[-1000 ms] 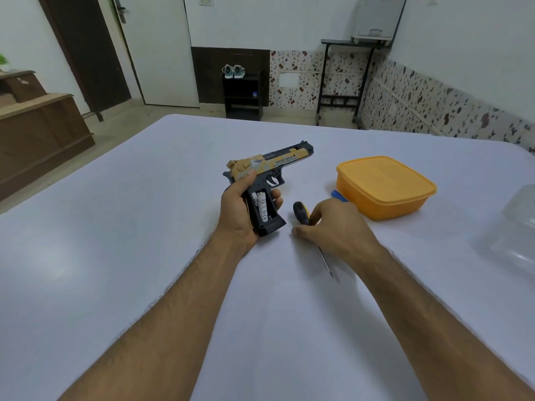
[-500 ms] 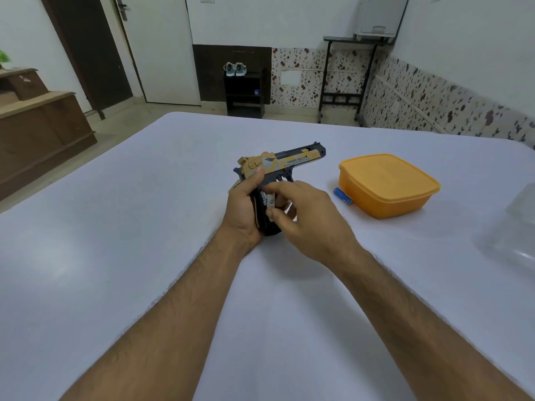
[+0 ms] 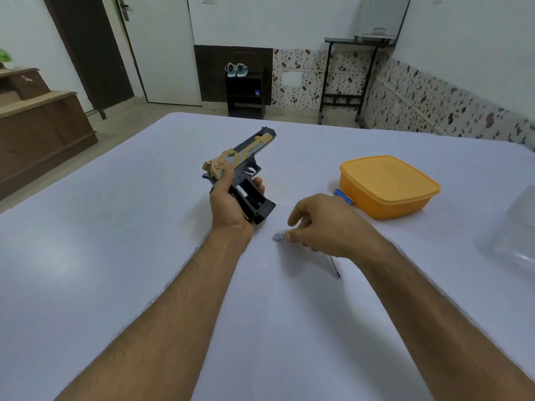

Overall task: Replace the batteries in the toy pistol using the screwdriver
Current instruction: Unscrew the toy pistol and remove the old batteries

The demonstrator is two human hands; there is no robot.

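Note:
My left hand point(image 3: 227, 202) grips the black and tan toy pistol point(image 3: 246, 160) by its handle, barrel pointing away. The battery compartment point(image 3: 249, 195) in the grip is uncovered, with one white battery left at its upper side and an empty slot beside it. My right hand point(image 3: 327, 227) hovers low over the table to the right of the pistol, pinching a white battery point(image 3: 279, 235) between thumb and fingers. The screwdriver lies under that hand; only its metal shaft point(image 3: 334, 267) shows.
An orange lidded box point(image 3: 388, 186) stands on the white table point(image 3: 115, 256) at the right, with a small blue object point(image 3: 343, 196) against its near left side. A clear plastic container point(image 3: 515, 233) sits at the right edge.
My right hand reached into the pistol's grip, drew out one battery and came back down to the right over the screwdriver. My left hand tilted the pistol further away.

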